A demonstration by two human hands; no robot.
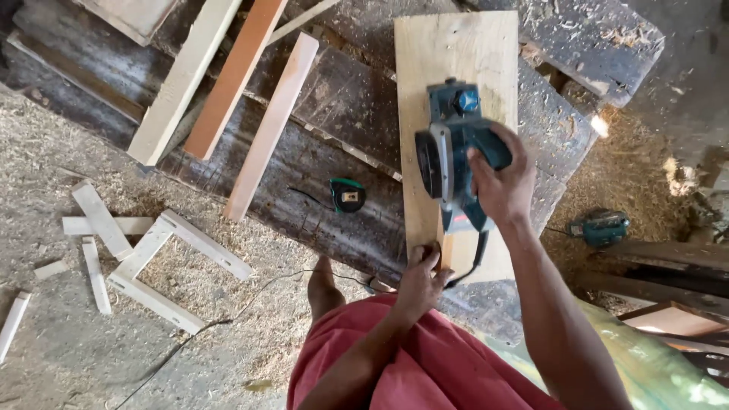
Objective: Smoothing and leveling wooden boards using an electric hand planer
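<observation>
Woodworking shop, rough, informal. Evidence: floor (68, 152) deep in sawdust and shavings; dark, worn plank workbench (334, 114) with sawn battens (231, 76) lying across it; offcuts and a small nailed wooden frame (171, 266) on the ground. Electric hand planer (456, 152) sits on a pale board (456, 53); tape measure (348, 195) beside it; second power tool (600, 228) in the shavings at right.
</observation>
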